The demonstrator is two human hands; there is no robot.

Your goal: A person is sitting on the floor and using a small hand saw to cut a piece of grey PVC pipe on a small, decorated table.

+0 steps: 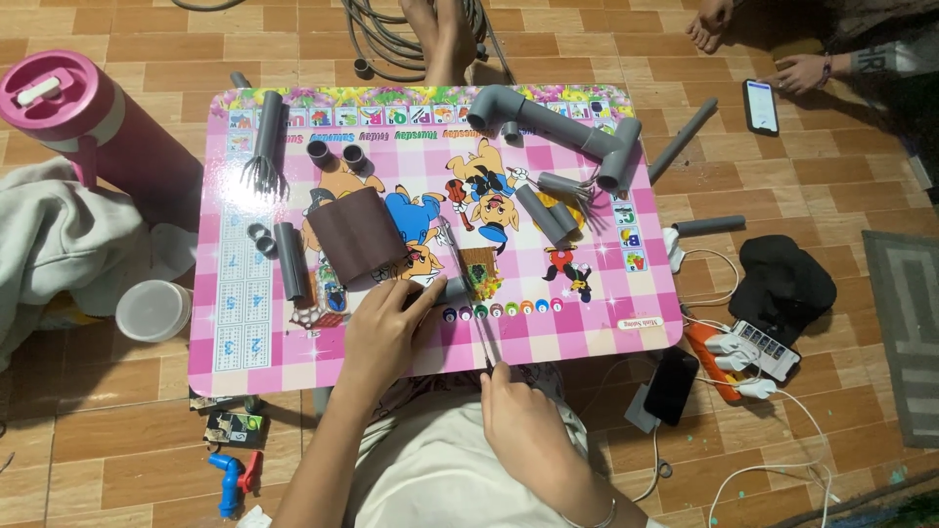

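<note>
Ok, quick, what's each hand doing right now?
Left hand: closed on a short grey pipe piece, pressing it to the pink table.
Right hand: grip closed on a hacksaw.

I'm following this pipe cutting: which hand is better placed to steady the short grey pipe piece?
Left. The left hand already touches the pipe piece; the right hand grips the saw blade near the table edge.

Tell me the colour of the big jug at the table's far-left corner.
The jug is pink, with a lighter band near its lid, seen in the head view.

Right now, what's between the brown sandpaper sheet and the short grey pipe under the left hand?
Head view: only bare tabletop print lies between the sandpaper sheet and the short pipe piece that the left hand steadies.
</note>
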